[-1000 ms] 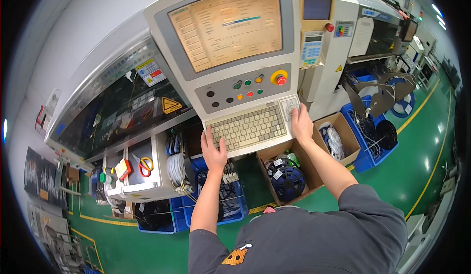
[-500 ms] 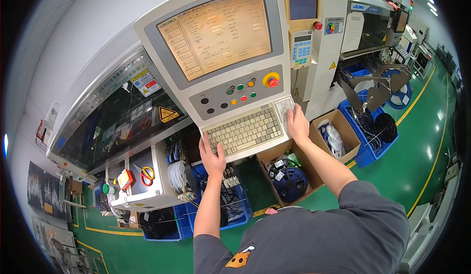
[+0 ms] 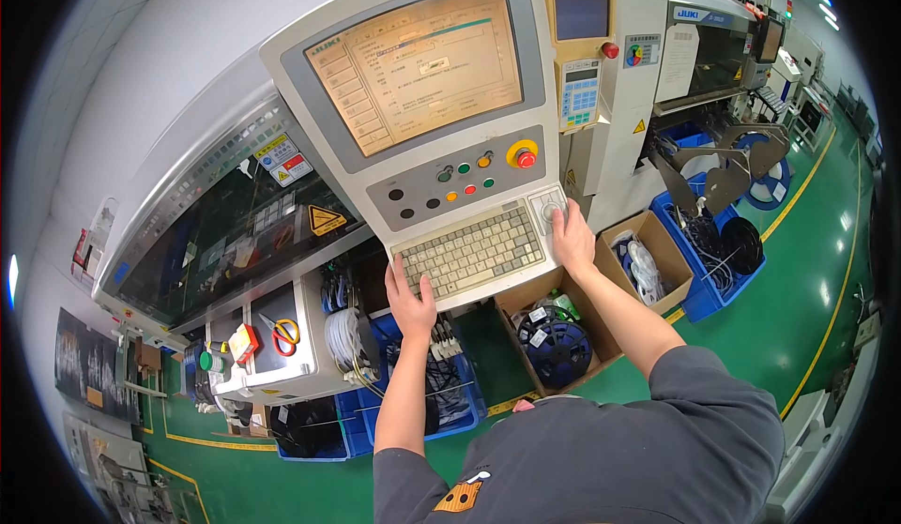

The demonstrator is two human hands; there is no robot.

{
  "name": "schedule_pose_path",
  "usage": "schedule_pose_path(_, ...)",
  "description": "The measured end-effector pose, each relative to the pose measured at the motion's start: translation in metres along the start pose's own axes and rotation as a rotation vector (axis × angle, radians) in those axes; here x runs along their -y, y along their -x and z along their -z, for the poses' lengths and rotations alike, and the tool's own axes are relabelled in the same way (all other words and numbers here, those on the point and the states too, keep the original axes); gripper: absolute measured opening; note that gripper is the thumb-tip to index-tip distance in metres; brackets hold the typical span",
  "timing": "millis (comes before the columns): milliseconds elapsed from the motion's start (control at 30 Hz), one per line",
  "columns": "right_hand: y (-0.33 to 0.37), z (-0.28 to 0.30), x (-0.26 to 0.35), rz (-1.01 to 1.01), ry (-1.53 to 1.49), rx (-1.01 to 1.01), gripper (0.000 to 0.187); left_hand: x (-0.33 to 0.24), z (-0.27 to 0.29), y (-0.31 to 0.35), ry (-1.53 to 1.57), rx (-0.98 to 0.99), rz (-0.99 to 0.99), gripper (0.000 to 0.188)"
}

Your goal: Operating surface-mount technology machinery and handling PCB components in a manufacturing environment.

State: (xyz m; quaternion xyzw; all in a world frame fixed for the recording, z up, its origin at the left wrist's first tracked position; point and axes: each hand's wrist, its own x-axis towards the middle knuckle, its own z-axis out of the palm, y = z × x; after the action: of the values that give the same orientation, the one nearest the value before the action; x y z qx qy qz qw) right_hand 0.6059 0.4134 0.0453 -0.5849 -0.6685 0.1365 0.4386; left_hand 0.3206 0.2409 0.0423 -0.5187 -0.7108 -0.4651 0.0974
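A beige keyboard is set in a tilted machine console, below its lit screen. My left hand rests at the keyboard's left end, thumb and fingers apart, holding nothing. At the right end, my right hand lies over the trackball panel, with digits stretched over the ball and the panel's right edge. It partly covers that panel. Between screen and keyboard runs a grey button strip with coloured buttons and a red emergency-stop knob.
Below the console stand a cardboard box with dark reels and blue bins of cables. Scissors and a green-lidded jar sit on a machine ledge at left. A handheld keypad hangs right of the console.
The screen's page has changed: a small light box and a dark highlighted bar now show, with different text lines. Both hands keep their places on the console.
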Motion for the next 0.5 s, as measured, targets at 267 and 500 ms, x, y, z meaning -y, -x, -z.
schedule_pose_path(267,0.000,-0.001,0.006,0.322,0.093,-0.255,0.045,0.002,-0.002,0.001,-0.019,-0.004,0.017,0.064)
schedule_pose_path(500,0.014,0.008,0.115,0.620,-0.235,0.258,0.061,0.005,0.003,0.003,-0.006,-0.002,0.017,0.063)
